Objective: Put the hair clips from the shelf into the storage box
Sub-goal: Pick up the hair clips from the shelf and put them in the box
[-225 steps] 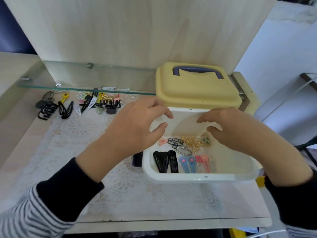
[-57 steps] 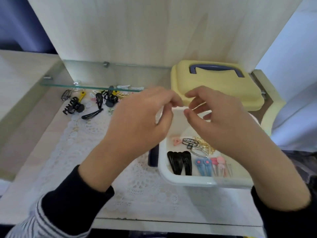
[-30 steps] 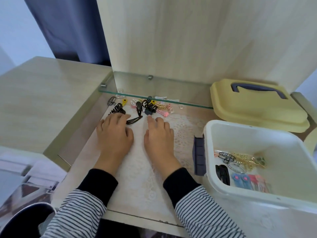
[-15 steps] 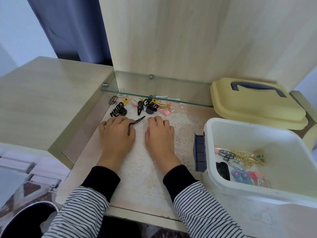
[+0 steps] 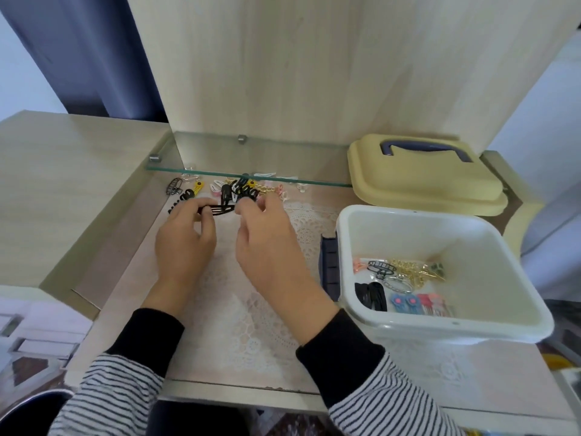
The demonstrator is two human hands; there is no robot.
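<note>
**Long black hair clip** (image 5: 217, 210): raised just above the lace mat (image 5: 251, 313), long axis running left to right. It lies between the two hands, at the near edge of the loose hair clips.

**Left hand** (image 5: 185, 243): thumb and fingers (image 5: 206, 205) pinched on the clip's left end.

**Right hand** (image 5: 267, 247): fingers curled at the clip's right end. Whether they grip it or only touch it cannot be told.

**Loose hair clips** (image 5: 242, 189): black, yellow, pink and gold pieces in a heap on the desk (image 5: 132, 253). They sit at the far edge of the mat, partly under the glass shelf (image 5: 283, 181). A wire clip (image 5: 174, 186) lies apart at far left.

**Storage box** (image 5: 342, 234): white, open, to the right of both hands. The right hand is the nearer one. Sorted clips (image 5: 399, 280) already lie along its near-left floor.

**Yellow lid** (image 5: 424, 184): off the box and resting behind it, clear of the route.

**Judgement:** the carry runs rightward over the box's left wall. The glass shelf's edge overhangs the heap and limits how high a hand can lift there. The right hand lies on the path to the box.
</note>
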